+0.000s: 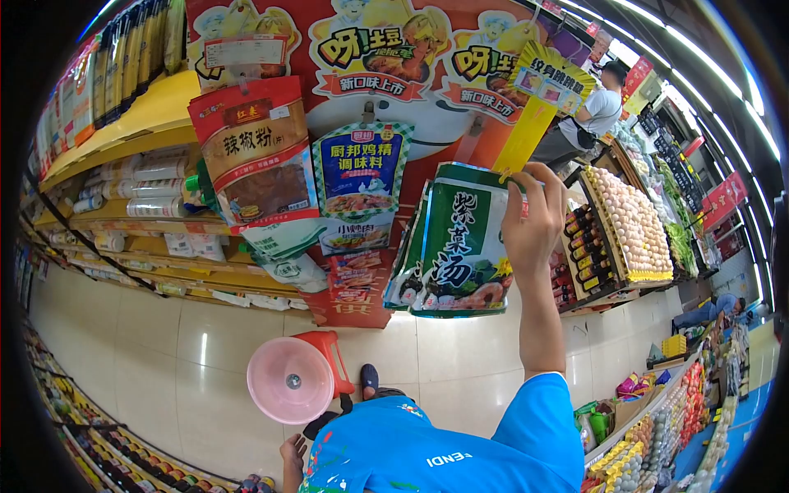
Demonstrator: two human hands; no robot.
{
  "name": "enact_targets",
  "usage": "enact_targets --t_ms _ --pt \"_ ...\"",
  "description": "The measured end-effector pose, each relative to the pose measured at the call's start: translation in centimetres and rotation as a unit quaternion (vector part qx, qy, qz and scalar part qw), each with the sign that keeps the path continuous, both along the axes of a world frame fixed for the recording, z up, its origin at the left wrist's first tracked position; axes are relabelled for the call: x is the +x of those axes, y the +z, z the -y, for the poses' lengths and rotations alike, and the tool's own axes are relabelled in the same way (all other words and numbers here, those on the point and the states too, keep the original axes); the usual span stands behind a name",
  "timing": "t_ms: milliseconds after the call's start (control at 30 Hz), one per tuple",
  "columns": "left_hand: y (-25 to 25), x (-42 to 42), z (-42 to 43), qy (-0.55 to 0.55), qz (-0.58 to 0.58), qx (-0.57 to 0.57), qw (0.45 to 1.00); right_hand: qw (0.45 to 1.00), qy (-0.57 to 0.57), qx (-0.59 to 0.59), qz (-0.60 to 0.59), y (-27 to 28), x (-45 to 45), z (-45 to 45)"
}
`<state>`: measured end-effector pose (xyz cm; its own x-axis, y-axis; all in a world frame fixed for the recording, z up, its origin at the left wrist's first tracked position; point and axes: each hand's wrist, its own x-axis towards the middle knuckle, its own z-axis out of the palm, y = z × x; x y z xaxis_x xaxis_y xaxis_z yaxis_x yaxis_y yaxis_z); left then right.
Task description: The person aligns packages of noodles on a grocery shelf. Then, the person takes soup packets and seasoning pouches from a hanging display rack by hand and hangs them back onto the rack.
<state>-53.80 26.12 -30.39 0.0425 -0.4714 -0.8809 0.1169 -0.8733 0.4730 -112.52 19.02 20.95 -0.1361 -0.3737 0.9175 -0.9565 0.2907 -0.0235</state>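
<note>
My right hand (pixel 532 215) is raised to the top right corner of a green seaweed soup packet (pixel 460 238), fingers closed on its edge. More packets of the same sort sit behind it, below a yellow hanging strip (pixel 526 135). Left of them hang a blue chicken seasoning packet (pixel 362 170) and a red chili powder bag (pixel 256 156). Low at my side, my left hand (pixel 293 453) hangs with loosely spread fingers, apparently holding nothing. A pink bucket (pixel 267 382) stands on the floor just above it.
Shelves (pixel 131 123) of packaged goods run along the left. A red display panel (pixel 353 308) backs the hanging packets. Egg trays (pixel 629 226) and bottles (pixel 588 246) stand at right. A person (pixel 604 107) is farther back; another person (pixel 715 312) bends at far right.
</note>
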Motion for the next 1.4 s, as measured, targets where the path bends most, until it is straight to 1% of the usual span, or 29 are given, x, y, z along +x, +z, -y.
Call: enact_targets --t_ms 100,167,233,300,400,500,633,700,767,833,900,967,1033,1100,1133,1167,1200,1233,1267,1300,1333,1367,1400 --pt "0.4 -0.3 -0.2 0.009 0.017 0.009 1.000 0.999 -0.012 -0.006 -0.030 -0.6 1.2 -0.3" --pt "0.8 -0.6 -0.2 0.017 0.029 0.014 0.999 1.000 -0.006 0.015 -0.017 -1.7 1.9 -0.7" --pt "1.1 -0.6 -0.1 0.016 0.029 0.008 0.999 0.998 0.033 0.045 0.034 -2.8 2.9 -0.9" --pt "1.7 -0.7 0.1 0.020 0.040 0.007 0.999 0.994 0.029 0.086 0.052 -4.0 3.5 -1.0" --pt "3.5 -0.8 0.2 0.033 0.063 -0.001 0.997 0.993 0.018 0.097 0.064 -5.0 3.7 -1.2" --pt "4.7 -0.2 0.7 0.049 0.070 -0.016 0.996 0.993 0.037 0.070 0.083 -5.7 3.8 -1.3" --pt "5.7 1.4 1.5 0.073 0.076 -0.047 0.993 0.996 0.014 0.040 0.077 -6.2 4.7 -0.7" --pt "5.6 2.6 2.3 0.070 0.085 -0.040 0.993 0.997 0.006 0.039 0.073 -6.2 5.2 -0.6" --pt "5.7 4.0 2.9 0.082 0.117 -0.023 0.989 0.996 -0.020 0.028 0.082 -6.4 6.2 -0.4" --pt "4.2 6.8 3.4 0.073 0.105 -0.016 0.992 0.995 -0.048 0.024 0.088 -7.0 7.3 -0.3" --pt "3.4 9.5 4.7 0.086 0.124 -0.007 0.989 0.992 -0.081 0.017 0.091 -7.9 8.9 -0.1" --pt "2.3 12.8 6.5 0.061 0.110 0.001 0.992 0.987 -0.104 -0.005 0.124 -9.3 11.2 0.2" --pt "0.8 16.9 8.9 0.023 0.109 0.011 0.994 0.980 -0.146 0.045 0.131 -10.4 14.6 0.1" --pt "0.0 20.9 12.4 -0.016 0.091 0.017 0.996 0.970 -0.163 0.070 0.164 -11.8 18.9 0.1" --pt "-0.5 23.5 14.0 -0.035 0.090 0.031 0.995 0.965 -0.153 0.076 0.199 -12.5 21.3 0.1" --pt "-1.4 25.7 15.3 -0.046 0.084 0.046 0.994 0.965 -0.160 0.078 0.192 -13.2 23.5 0.3" --pt "-1.4 27.6 16.6 -0.048 0.097 0.025 0.994 0.958 -0.150 0.106 0.219 -14.0 25.5 0.5" --pt "-1.4 29.4 17.6 -0.050 0.093 0.027 0.994 0.949 -0.139 0.133 0.250 -14.7 27.2 0.7" --pt "-0.8 31.1 19.2 -0.045 0.108 0.022 0.993 0.949 -0.143 0.131 0.250 -15.1 28.8 1.1" --pt "-0.2 32.6 20.6 -0.040 0.126 0.016 0.991 0.941 -0.115 0.147 0.282 -15.7 30.3 1.3" --pt "0.2 33.7 21.6 -0.059 0.124 0.006 0.990 0.931 -0.088 0.162 0.316 -16.3 31.7 1.5" --pt "0.6 34.7 22.6 -0.063 0.128 0.003 0.990 0.930 -0.091 0.158 0.320 -16.9 33.0 1.6" --pt "0.8 35.2 23.5 -0.075 0.129 -0.003 0.989 0.923 -0.093 0.178 0.327 -17.5 34.1 1.7"
